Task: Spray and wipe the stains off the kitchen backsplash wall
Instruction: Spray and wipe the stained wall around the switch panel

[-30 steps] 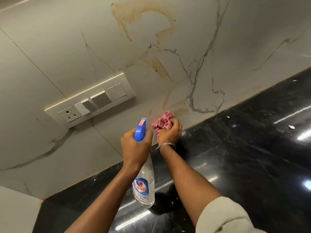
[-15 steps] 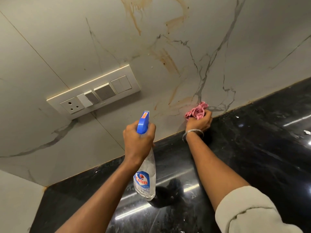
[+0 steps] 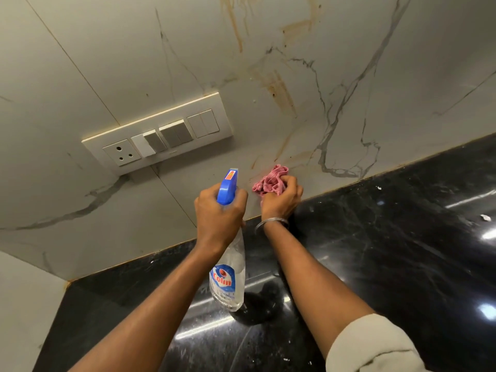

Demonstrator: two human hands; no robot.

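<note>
Brown streaks and smears, the stains (image 3: 277,89), run down the pale marble-veined backsplash wall (image 3: 112,57) from the top centre of the frame to just above the black worktop (image 3: 397,251). At centre frame the right hand (image 3: 281,198) bunches a crumpled pink cloth (image 3: 269,181) in curled fingers against the wall's lower edge. Just left of it, the left hand (image 3: 218,213) is wrapped round the neck of a clear spray bottle (image 3: 228,280) with a blue head, held above the worktop. A white switch panel (image 3: 161,135) sits on the wall at left of centre.
</note>
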